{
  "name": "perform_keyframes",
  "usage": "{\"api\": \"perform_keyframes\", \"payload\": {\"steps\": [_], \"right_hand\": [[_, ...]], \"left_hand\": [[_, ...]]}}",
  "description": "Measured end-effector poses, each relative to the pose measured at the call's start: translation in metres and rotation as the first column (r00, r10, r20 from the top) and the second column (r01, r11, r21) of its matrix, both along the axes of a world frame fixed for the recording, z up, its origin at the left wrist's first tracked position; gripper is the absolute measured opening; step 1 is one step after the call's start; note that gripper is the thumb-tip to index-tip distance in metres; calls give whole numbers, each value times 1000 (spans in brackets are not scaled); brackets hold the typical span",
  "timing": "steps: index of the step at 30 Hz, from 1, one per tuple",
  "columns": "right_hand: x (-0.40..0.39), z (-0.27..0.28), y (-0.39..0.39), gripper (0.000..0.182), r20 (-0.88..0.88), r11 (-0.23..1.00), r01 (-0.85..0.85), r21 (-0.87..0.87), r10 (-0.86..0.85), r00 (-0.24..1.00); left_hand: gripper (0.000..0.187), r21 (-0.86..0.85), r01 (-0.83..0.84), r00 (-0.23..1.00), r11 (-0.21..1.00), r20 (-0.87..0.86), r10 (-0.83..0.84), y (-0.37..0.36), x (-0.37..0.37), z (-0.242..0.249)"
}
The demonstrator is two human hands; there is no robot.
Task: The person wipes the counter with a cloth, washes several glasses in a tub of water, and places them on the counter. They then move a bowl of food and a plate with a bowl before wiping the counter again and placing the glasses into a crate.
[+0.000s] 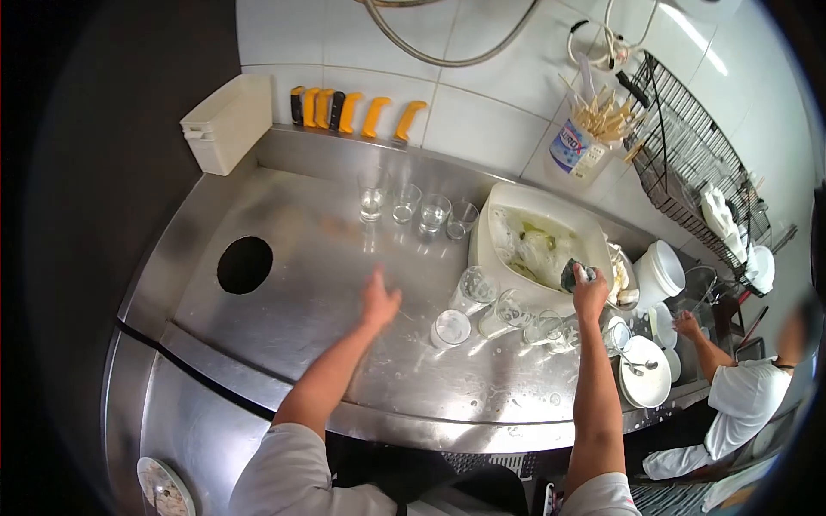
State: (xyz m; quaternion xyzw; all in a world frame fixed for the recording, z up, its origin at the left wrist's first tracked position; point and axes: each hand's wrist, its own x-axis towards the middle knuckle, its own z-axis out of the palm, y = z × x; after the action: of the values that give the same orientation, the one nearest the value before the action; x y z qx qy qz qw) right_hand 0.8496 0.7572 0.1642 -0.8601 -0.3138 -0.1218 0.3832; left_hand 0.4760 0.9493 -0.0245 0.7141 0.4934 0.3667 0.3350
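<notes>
My left hand (379, 301) is over the bare steel counter, its fingers apart and nothing in them. At the near right edge of a white tub (483, 225) of soapy water, my right hand (590, 292) holds a dark scouring pad (569, 275) with some foam on it. Several clear glasses stand in a row by the back ledge, among them a tall glass (372, 203). More wet, foamy glasses, such as a short glass (450, 329), stand in front of the tub.
White plates (645, 372) with spoons are stacked at the right, near a white bucket (661, 269). A co-worker (740, 396) stands at the far right. Yellow-handled knives (348, 112) line the back ledge. A round hole (244, 265) opens in the counter's left part.
</notes>
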Motion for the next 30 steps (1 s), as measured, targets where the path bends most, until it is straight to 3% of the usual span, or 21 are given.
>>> {"api": "perform_keyframes", "payload": {"steps": [1,3,6,9,11,15,18,22,24,25,26,28,30], "right_hand": [[6,-6,2,49,14,999,16,-33,-16,1000],[8,-11,4,48,48,993,52,-106,-47,998],[-2,-7,9,45,6,985,66,-157,-66,998],[1,-12,9,44,53,987,60,-147,-53,997],[5,-18,10,42,106,991,56,-122,-44,993],[7,-19,10,41,121,992,44,-118,-30,992],[2,-15,10,40,95,989,30,-144,-16,995],[16,-18,6,44,98,965,-42,-259,69,993],[29,-15,5,47,124,917,-95,-387,154,980],[37,-6,6,51,49,883,-188,-430,231,972],[38,10,13,50,-90,812,-215,-542,199,976],[46,12,24,48,61,719,-162,-676,274,960],[69,-18,35,43,-19,502,-246,-829,415,910]], "left_hand": [[81,-39,-96,995,995,35,97,22,-1,11],[94,-55,-233,961,971,140,238,80,6,-13],[114,76,-317,934,945,200,297,147,20,-7],[123,29,-343,901,939,292,320,194,38,24],[122,-88,-234,887,968,388,250,218,44,35],[107,-163,-134,782,978,588,205,226,55,30],[85,-88,-80,868,993,484,113,214,54,14],[60,-202,195,775,960,632,-25,135,45,22],[46,-441,396,526,805,828,195,89,35,18],[43,-438,418,473,796,853,221,76,31,10],[41,-432,440,416,788,875,248,67,26,4],[44,-545,438,370,715,834,410,49,13,11],[51,-575,473,272,668,816,510,47,-5,18]]}}
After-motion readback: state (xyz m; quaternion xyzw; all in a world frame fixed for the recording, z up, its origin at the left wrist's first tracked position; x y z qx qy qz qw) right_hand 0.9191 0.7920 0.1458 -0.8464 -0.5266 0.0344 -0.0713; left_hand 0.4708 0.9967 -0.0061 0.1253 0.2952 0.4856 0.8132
